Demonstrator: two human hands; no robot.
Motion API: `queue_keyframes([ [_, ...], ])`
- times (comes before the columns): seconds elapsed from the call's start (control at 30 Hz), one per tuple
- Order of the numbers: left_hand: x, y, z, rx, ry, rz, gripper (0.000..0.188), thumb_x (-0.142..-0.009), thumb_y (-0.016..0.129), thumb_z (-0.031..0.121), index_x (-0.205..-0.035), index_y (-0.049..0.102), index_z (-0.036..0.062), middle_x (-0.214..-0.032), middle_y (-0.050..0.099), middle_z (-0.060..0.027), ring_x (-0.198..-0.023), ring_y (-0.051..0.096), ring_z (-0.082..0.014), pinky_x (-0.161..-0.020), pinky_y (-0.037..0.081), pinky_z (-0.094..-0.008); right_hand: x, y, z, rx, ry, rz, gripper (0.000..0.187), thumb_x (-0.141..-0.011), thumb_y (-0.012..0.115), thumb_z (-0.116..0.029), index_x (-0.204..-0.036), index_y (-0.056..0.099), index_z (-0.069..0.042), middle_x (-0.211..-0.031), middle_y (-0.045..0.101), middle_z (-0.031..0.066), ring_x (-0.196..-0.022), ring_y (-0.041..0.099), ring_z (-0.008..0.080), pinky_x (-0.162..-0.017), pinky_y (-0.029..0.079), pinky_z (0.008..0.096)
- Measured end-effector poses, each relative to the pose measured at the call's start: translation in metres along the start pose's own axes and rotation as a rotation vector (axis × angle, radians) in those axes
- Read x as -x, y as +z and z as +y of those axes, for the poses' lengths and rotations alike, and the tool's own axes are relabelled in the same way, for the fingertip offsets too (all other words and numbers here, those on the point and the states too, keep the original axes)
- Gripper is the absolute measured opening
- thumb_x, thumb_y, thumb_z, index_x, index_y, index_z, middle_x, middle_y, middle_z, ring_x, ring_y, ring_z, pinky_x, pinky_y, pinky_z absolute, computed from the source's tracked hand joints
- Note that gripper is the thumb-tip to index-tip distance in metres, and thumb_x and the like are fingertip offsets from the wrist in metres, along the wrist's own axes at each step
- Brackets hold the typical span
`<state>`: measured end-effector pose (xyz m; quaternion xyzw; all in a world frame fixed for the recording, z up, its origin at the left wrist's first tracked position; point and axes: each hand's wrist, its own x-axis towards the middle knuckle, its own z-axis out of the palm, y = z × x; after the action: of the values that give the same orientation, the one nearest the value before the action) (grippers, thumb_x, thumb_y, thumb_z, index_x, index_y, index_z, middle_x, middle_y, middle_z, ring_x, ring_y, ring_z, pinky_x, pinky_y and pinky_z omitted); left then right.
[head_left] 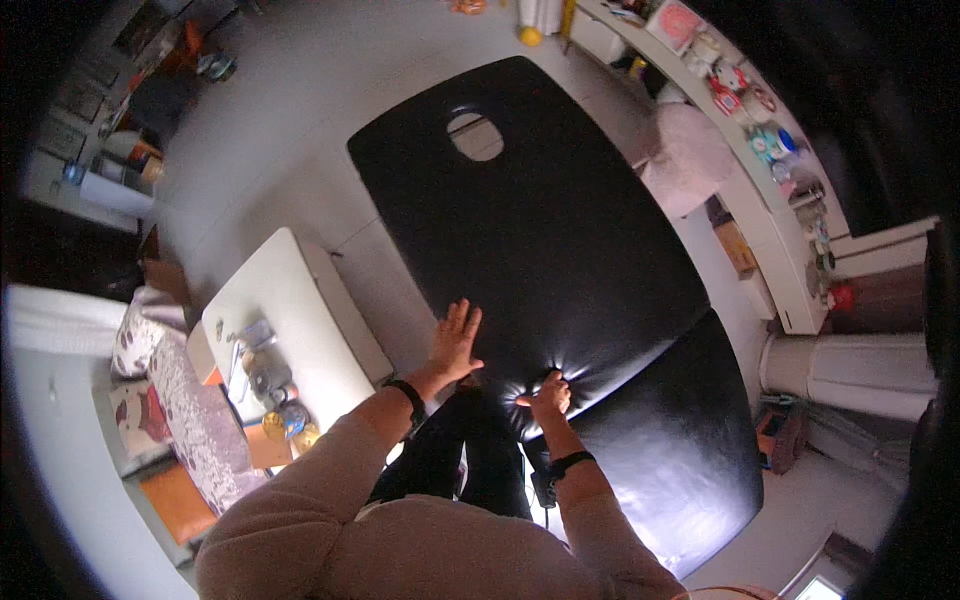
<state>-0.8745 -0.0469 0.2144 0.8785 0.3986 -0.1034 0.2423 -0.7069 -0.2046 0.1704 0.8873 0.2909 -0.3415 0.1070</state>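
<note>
Black padded massage table (540, 200) fills the middle of the view, its oval face hole (475, 136) at the far end. Left hand (455, 340) lies flat at the near left edge, fingers spread wide, likely bracing. Right hand (548, 392) is curled and pressing in, holding nothing; the vinyl puckers around it. Table stretches away from both hands. White side table (290, 320) with small jars stands just left; pink stool (685, 155) sits off the right side.

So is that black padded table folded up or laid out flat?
Laid out flat. The black table shows its whole top, face hole at the far end. The left hand lies flat on it; the right hand presses into the padding.
</note>
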Motion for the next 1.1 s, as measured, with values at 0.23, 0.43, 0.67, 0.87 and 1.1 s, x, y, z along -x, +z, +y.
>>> queue_keyframes([
  [0.23, -0.036, -0.004, 0.005, -0.142, -0.099, -0.249, 0.134, -0.056, 0.085, 0.043, -0.146, -0.009, 0.014, -0.151, -0.012, -0.0184, -0.138, -0.006, -0.0431, -0.107, 0.014, -0.0614, -0.006, -0.001, 0.002, -0.035, -0.024, -0.064, 0.1, -0.047, 0.087, -0.049, -0.117, 0.035, 0.001, -0.108, 0.057, 0.0205, -0.102, 0.059, 0.0334, -0.084, 0.051, 0.0383],
  [0.43, -0.033, -0.008, -0.004, -0.067, -0.057, -0.281, 0.128, -0.06, 0.083, 0.042, -0.147, -0.008, 0.0151, -0.151, -0.013, -0.0182, -0.138, -0.006, -0.0434, -0.107, 0.014, -0.0623, -0.001, -0.01, 0.001, -0.062, -0.005, -0.09, 0.099, -0.046, 0.09, -0.043, -0.116, 0.036, 0.002, -0.107, 0.058, 0.0217, -0.103, 0.058, 0.0362, -0.086, 0.05, 0.0398],
  [0.67, -0.039, -0.053, -0.137, -0.041, -0.127, -0.502, 0.114, -0.071, 0.072, 0.051, -0.147, -0.005, 0.0143, -0.153, -0.006, -0.0125, -0.14, 0.004, -0.0374, -0.108, 0.016, -0.06, -0.038, 0.01, 0.021, -0.073, -0.001, -0.154, 0.097, -0.047, 0.089, -0.045, -0.119, 0.044, 0.003, -0.11, 0.061, 0.0194, -0.097, 0.063, 0.0334, -0.082, 0.052, 0.0381],
  [0.87, -0.057, -0.138, -0.325, 0.481, -0.321, -0.429, 0.097, -0.081, 0.052, 0.064, -0.144, 0.016, -0.0002, -0.15, 0.012, -0.0222, -0.138, 0.016, -0.0361, -0.112, 0.019, -0.0436, -0.145, -0.045, -0.089, 0.44, -0.246, -0.274, 0.04, -0.082, 0.06, -0.042, -0.086, 0.062, -0.002, -0.082, 0.065, 0.0133, -0.073, 0.064, 0.0271, -0.059, 0.051, 0.0395],
  [1.1, -0.038, -0.23, -0.471, 0.826, -0.427, 0.007, 0.09, -0.083, 0.05, 0.064, -0.142, 0.024, 0.0012, -0.146, 0.028, -0.0208, -0.134, 0.027, -0.0352, -0.111, 0.023, -0.0418, -0.149, -0.194, -0.453, -0.372, -0.571, -0.253, 0.032, -0.088, 0.049, -0.015, -0.057, 0.05, -0.01, -0.061, 0.049, 0.0043, -0.048, 0.039, 0.011, -0.047, 0.037, 0.0314],
])
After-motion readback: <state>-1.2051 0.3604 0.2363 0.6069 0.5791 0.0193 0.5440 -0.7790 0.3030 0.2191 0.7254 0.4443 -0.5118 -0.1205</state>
